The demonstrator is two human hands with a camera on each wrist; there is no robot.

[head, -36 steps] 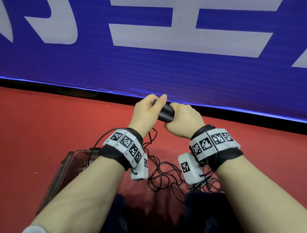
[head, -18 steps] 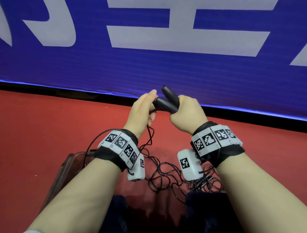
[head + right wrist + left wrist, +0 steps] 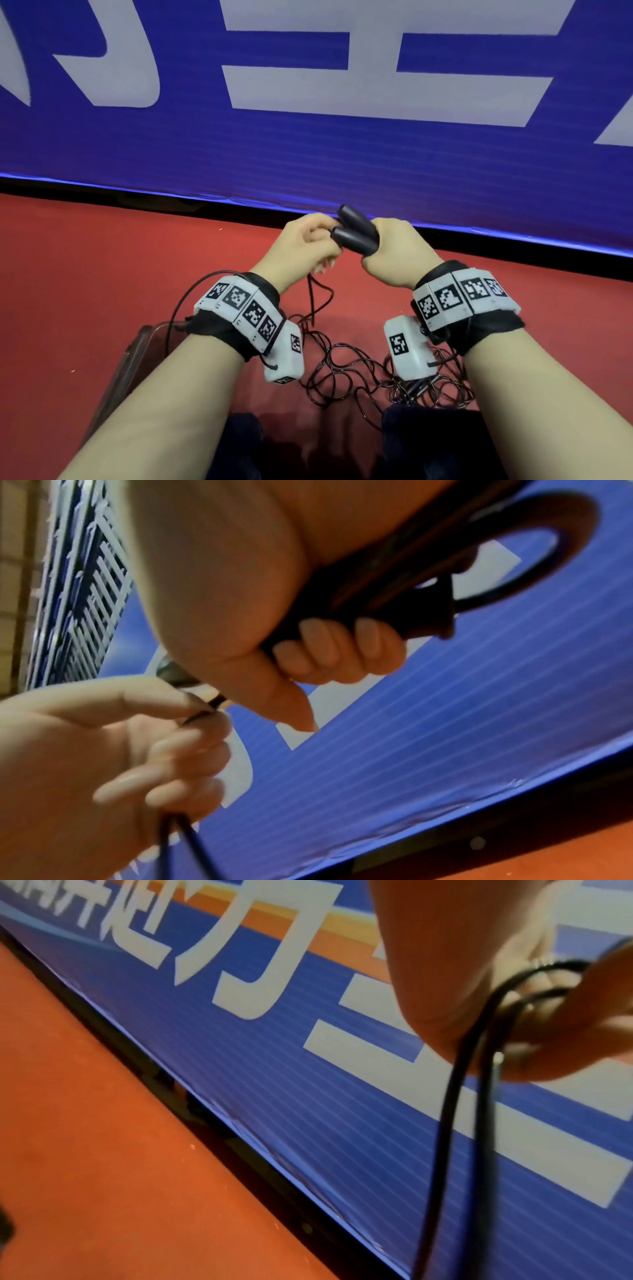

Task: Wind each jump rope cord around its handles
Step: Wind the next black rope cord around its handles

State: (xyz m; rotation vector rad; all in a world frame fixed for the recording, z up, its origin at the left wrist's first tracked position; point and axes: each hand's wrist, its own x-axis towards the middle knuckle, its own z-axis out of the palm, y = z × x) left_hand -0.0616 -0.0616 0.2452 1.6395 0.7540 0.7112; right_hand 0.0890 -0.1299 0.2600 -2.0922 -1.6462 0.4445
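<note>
**Ana:** Fingers (image 3: 329, 653) of the right hand (image 3: 394, 253) are curled tight round both black handles (image 3: 356, 233), holding the pair side by side, ends poking up toward the blue banner (image 3: 308, 154).

**Ben:** And the left hand (image 3: 301, 246)?

**Ana:** Pinching the cord (image 3: 455, 1096) right where it leaves the handles, two strands trailing down from the fist. A second ago that hand lay flat over the handles with a finger stretched out; now it has dropped beside them and closed on the cord.

**Ben:** So what does that tell us?

**Ana:** My read: the handles are squared up and the first turn is about to start. I can't see any cord wound on them yet, though a loop (image 3: 548, 547) arcs out past the far end of the grip.

**Ben:** Plenty left, then?

**Ana:** Loads. The rest lies in a loose tangle (image 3: 359, 377) on the red floor (image 3: 102, 274) between the forearms.

**Ben:** Any box or bin down there?

**Ana:** One clear container (image 3: 137, 349) by the left forearm, mostly hidden by the arm. What's in it, I can't tell.
</note>
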